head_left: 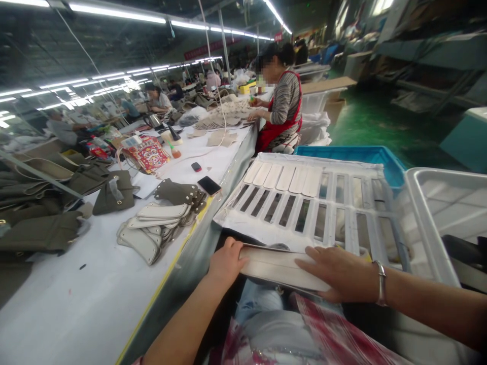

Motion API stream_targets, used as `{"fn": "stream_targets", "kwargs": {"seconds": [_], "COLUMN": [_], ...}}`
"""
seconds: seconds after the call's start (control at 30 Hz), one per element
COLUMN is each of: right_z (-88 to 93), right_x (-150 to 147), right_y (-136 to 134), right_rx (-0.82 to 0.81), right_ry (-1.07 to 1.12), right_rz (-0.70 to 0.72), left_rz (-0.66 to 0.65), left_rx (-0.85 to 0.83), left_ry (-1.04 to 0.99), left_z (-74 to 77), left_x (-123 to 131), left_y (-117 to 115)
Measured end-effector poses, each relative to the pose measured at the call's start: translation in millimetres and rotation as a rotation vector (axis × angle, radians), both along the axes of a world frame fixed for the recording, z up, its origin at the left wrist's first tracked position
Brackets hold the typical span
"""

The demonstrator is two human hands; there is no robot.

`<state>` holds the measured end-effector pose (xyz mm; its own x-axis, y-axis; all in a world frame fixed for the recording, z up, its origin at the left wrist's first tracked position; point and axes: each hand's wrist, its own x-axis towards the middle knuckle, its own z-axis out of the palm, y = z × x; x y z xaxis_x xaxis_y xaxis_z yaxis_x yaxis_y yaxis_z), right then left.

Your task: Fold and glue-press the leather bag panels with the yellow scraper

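Note:
Over my lap lies a long pale leather-like piece point(277, 263) with a dark edge and a lengthwise line. My left hand point(226, 261) is closed on its left end, thumb on top. Across its right end, my right hand point(335, 271) grips with fingers over the upper face; a bracelet is on that wrist. Just beyond both hands sits a white slotted rack point(262, 223). Several cream strips point(285, 177) lie side by side in its far row, at the left. Other slots show only gaps.
To the left, a white worktable point(95, 284) bears grey panels point(158, 223), a phone point(209, 185), dark bag parts point(114, 192) and a red patterned bag point(146, 154). A blue crate point(353, 152) and white bin point(414, 228) stand right. A co-worker point(283, 101) works ahead.

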<state>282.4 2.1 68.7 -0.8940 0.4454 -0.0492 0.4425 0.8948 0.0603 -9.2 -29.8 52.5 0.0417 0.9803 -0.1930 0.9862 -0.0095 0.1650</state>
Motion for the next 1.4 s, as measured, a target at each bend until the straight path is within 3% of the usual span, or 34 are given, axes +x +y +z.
{"fn": "stream_targets", "kwargs": {"seconds": [0.1,0.2,0.33,0.47,0.6,0.8,0.9,1.03,1.17,1.27,1.4], "right_z": [-2.2,-5.5,-4.9,2.1,9.7,12.9,11.6,9.3,6.2,5.8,10.0], "right_x": [-4,-9,-12,-16,-21,-33,-35,-30,-25,-25,-15], "right_y": [7,9,4,-1,1,5,5,4,1,0,6], "right_rx": [-0.031,-0.039,-0.04,-0.036,-0.06,-0.128,-0.137,-0.145,-0.153,-0.163,-0.311], "right_ry": [-0.016,-0.042,-0.07,-0.106,-0.154,-0.251,-0.26,-0.257,-0.238,-0.225,-0.123], "right_rz": [-0.026,-0.05,-0.093,-0.139,-0.154,-0.173,-0.172,-0.192,-0.214,-0.223,-0.263], "left_rz": [0.031,0.105,0.262,0.286,0.238,-0.082,-0.189,-0.253,-0.365,-0.54,-0.586], "left_rx": [0.022,0.023,-0.202,-0.285,-0.257,-0.122,-0.176,-0.198,0.069,0.04,-0.136], "left_ry": [-0.057,-0.312,-0.742,-0.915,-0.833,-0.163,0.001,0.029,-0.157,-0.349,-0.399], "left_z": [-1.2,-10.5,-28.0,-36.4,-27.6,-4.7,-0.5,13.4,21.6,5.0,-20.2], "left_x": [-6,-18,-29,-30,-30,-15,-7,-3,20,52,80], "left_y": [3,1,-5,-6,-2,11,21,28,21,17,28]}}
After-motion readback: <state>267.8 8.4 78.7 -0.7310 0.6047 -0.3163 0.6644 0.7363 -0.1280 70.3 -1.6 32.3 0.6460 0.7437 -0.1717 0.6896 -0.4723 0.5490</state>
